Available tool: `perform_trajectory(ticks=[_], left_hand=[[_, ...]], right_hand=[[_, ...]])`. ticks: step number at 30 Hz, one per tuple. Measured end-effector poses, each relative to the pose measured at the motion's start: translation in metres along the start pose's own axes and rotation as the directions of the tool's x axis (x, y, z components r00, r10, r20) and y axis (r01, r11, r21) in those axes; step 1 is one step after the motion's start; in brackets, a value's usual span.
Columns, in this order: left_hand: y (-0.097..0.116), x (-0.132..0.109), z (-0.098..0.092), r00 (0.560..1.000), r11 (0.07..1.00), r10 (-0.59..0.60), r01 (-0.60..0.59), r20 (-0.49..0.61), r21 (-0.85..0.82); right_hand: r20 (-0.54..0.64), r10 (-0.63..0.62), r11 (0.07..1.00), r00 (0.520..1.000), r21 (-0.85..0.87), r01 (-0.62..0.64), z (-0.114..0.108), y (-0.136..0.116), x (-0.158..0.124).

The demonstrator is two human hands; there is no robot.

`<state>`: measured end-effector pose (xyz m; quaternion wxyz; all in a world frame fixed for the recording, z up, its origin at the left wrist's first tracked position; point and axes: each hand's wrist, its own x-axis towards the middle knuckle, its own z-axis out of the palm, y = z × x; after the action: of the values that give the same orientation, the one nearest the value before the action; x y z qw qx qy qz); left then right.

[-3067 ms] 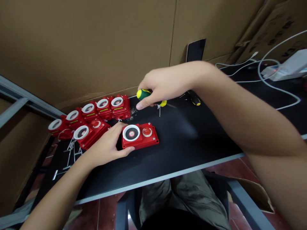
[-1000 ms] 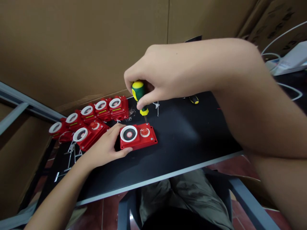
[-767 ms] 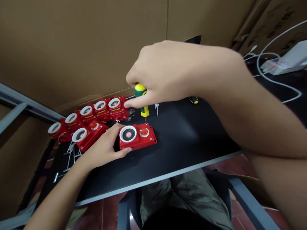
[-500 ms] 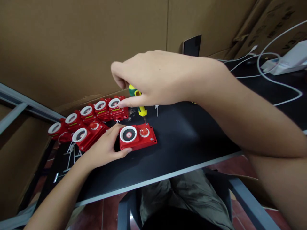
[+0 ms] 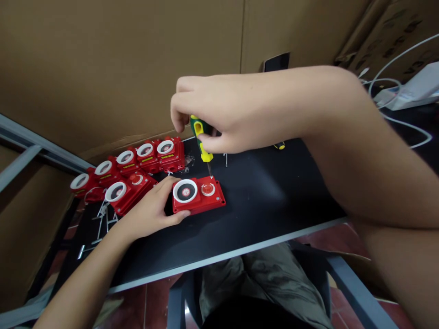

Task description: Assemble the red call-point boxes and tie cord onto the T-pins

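A red alarm box [image 5: 199, 196] with a white ring and a red button lies flat on the black table [image 5: 260, 201]. My left hand [image 5: 151, 211] grips its left end, thumb along the front edge and fingers behind. My right hand [image 5: 219, 112] is closed round the green and yellow screwdriver [image 5: 200, 139], which stands nearly upright with its tip on the box's far right corner.
Several more red alarm boxes [image 5: 137, 162] sit in rows at the far left. White plastic bits [image 5: 103, 219] lie by the left edge. A second yellow-tipped tool [image 5: 279, 145] lies behind my right arm. White cables and a white device [image 5: 408, 91] are at the far right. Cardboard walls [image 5: 120, 68] close the back.
My right hand took the screwdriver off the table, stood it on the box's far corner, and has been shifting its fingers round the handle. My left hand and the box stay put.
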<state>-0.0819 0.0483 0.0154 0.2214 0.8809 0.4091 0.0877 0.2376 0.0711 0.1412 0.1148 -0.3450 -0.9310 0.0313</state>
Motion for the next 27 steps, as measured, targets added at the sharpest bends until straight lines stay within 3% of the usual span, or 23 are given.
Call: perform_trajectory(ticks=[5,12,16,20,27], left_hand=[[-0.001,0.0,0.001,1.0,1.0,-0.006,0.006,0.004,-0.009],[-0.001,0.0,0.001,1.0,1.0,-0.011,0.011,0.004,-0.011],[0.0,0.0,0.001,1.0,1.0,-0.012,0.012,0.002,-0.009],[0.0,0.0,0.001,1.0,1.0,-0.01,0.01,-0.002,0.002],[-0.002,-0.001,0.001,1.0,1.0,-0.004,0.005,0.009,-0.022]], right_hand=[[-0.016,-0.064,0.998,0.998,-0.001,0.064,-0.002,0.003,-0.001],[-0.036,0.084,0.993,0.996,-0.075,-0.087,-0.01,0.0,-0.006],[-0.104,0.127,0.979,0.986,-0.146,-0.142,-0.001,-0.012,0.004],[-0.099,0.173,0.946,0.98,-0.261,-0.193,0.01,-0.026,0.016],[-0.063,0.096,0.987,0.993,-0.122,-0.103,0.01,-0.026,0.008]])
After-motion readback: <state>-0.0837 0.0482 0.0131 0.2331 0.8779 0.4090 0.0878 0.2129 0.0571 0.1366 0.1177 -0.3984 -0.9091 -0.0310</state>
